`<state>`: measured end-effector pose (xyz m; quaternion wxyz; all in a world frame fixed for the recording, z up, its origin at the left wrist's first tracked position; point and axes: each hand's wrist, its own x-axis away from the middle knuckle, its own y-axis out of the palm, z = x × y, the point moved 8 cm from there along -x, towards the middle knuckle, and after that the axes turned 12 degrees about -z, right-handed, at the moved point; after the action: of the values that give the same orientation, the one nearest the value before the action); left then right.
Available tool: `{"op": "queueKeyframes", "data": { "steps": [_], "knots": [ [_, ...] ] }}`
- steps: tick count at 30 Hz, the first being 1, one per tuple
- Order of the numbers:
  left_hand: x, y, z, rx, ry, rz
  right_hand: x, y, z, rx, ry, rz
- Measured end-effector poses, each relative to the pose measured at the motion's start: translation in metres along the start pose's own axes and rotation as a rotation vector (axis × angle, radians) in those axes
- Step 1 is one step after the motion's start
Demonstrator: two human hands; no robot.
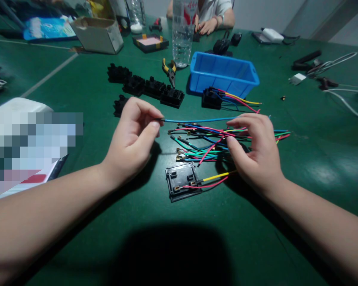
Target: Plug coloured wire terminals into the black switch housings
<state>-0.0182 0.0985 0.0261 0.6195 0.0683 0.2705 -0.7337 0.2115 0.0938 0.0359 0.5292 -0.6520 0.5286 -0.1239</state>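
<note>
My left hand (135, 137) is closed, pinching the dark-tipped end of a blue wire (197, 120) between thumb and fingers. The wire stretches rightward and passes behind the fingers of my right hand (255, 147). That hand is open, thumb apart from the fingers, over a pile of coloured wires (205, 151) with metal terminals. Nearer to me lies a black plastic panel (183, 180) with a yellow wire (216, 176) and a red wire attached. Behind the pile sits a black module (211, 98) with several wires coming out of it.
Several black modules (155, 87) line up at the left, with pliers (170, 72) behind them. A blue bin (223, 73), a plastic bottle (181, 39) and a cardboard box (100, 35) stand farther back. Another person's hand (208, 27) rests at the far edge. Cables (331, 69) lie right.
</note>
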Motion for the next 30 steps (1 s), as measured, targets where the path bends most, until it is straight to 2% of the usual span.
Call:
{"op": "queueKeyframes", "data": {
  "steps": [5, 11, 16, 26, 30],
  "knots": [
    [0.002, 0.006, 0.011, -0.120, 0.009, -0.073, 0.002, -0.001, 0.003, 0.010, 0.041, 0.037],
    [0.003, 0.011, 0.010, -0.188, 0.015, -0.123, 0.004, -0.001, -0.001, 0.118, 0.006, 0.081],
    [0.003, 0.016, 0.012, -0.147, 0.078, -0.163, 0.003, 0.001, -0.018, 0.146, -0.146, 0.028],
    [0.003, 0.031, 0.031, -0.165, 0.275, -0.362, 0.009, 0.012, -0.039, 0.132, -0.416, -0.114],
    [0.004, 0.034, 0.029, -0.194, 0.246, -0.415, 0.012, 0.017, -0.041, 0.116, -0.477, -0.154]
  ]
}}
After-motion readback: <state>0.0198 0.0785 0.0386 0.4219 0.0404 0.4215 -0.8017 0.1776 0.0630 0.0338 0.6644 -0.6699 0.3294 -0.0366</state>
